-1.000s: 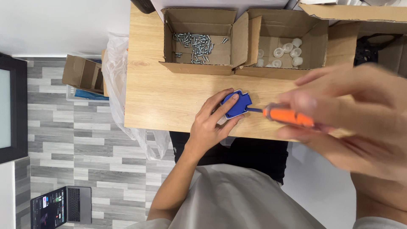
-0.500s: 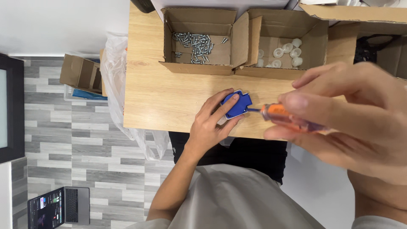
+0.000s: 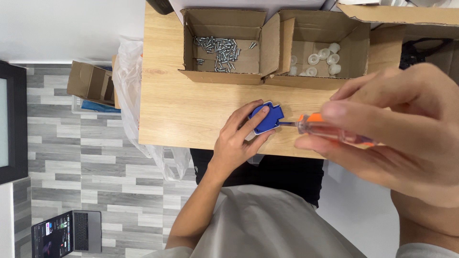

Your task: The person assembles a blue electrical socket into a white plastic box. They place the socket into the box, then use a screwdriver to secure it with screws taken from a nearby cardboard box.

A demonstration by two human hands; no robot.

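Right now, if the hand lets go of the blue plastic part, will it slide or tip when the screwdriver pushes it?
The blue plastic part looks small and light, so it would probably slide on the smooth wooden table. It looks flat, so tipping seems unlikely.

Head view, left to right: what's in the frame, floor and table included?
Open laptop on the grey plank floor → small brown cardboard box on the floor → cardboard box of metal screws → blue plastic part held by the left hand → orange-handled screwdriver → right hand.
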